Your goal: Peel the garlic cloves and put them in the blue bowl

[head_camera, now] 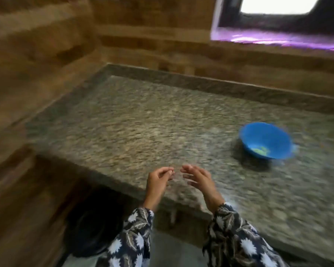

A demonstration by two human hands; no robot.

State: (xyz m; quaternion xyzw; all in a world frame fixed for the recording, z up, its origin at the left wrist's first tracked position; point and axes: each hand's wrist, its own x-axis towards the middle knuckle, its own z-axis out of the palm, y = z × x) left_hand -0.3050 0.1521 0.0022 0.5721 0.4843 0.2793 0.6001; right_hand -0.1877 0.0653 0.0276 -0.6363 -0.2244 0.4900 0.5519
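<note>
Bowl (262, 135), holding pale bits (259, 150), stands on desk (143, 122) well right of both hands. Left hand (158, 183): fingertips pinched together; blur hides whether anything is held. Right hand (200, 179): fingers loosely curled, holding nothing.

Blurry pale bits (259, 150) in blue bowl (258, 135)

Both hands are up side by side, close together but not touching. The left hand (158, 182) curls its fingers in to meet the thumb, and it is too blurry to tell if it pinches anything. The right hand (199, 180) has loose, bent fingers, a little spread.
</note>
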